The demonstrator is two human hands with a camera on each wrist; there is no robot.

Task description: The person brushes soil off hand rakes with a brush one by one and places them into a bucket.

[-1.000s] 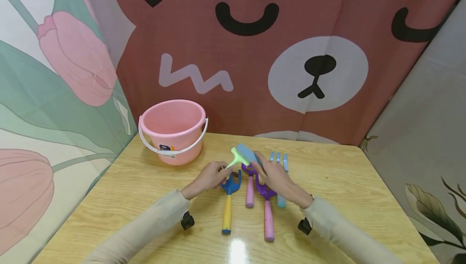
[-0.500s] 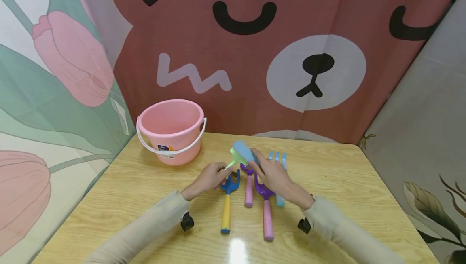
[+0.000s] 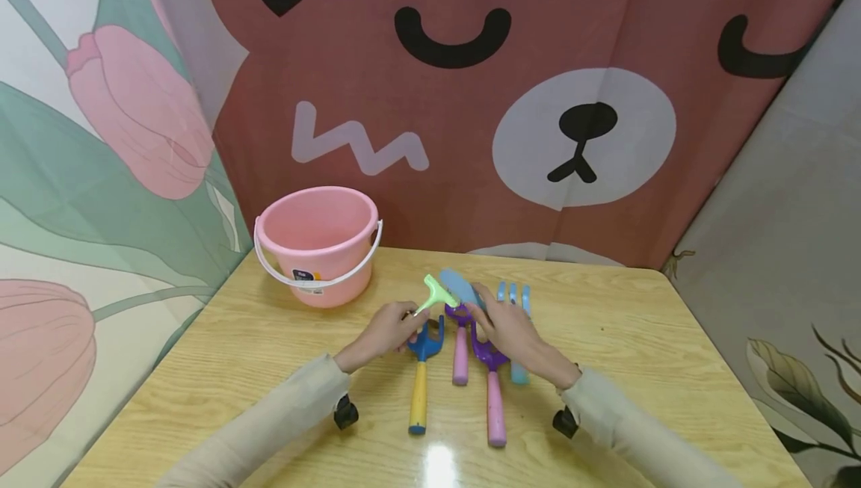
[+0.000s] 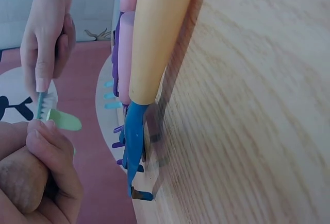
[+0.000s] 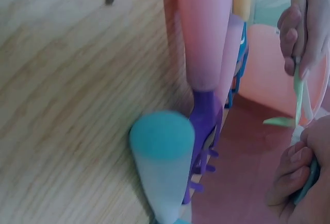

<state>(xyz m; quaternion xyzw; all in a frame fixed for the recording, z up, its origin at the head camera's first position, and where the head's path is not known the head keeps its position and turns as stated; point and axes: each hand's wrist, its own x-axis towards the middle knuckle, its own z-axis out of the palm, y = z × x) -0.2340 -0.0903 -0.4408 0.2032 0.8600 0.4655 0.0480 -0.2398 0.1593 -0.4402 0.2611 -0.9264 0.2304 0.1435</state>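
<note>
My left hand (image 3: 390, 329) grips a light-green tool with a Y-shaped head (image 3: 436, 294), raised above the table. Most of its handle is hidden in the fist. In the right hand (image 3: 507, 326) is a blue brush (image 3: 459, 286) with pale bristles, which show in the left wrist view. The brush lies right at the green head, bristles toward it. Below the hands lie a yellow-handled blue hand fork (image 3: 418, 391), two pink-handled purple garden tools (image 3: 495, 406) and a light-blue fork (image 3: 519, 372), partly covered by the right hand.
At the back left of the wooden table (image 3: 619, 398) stands a pink bucket (image 3: 329, 264), its white handle (image 3: 336, 279) hanging down in front. A bear-patterned cloth (image 3: 457, 114) hangs behind the table's back edge.
The brush shifted a little up and left over the green head, then came back down and right. The left hand keeps its grip almost in place, and the tools on the table lie unmoved.
</note>
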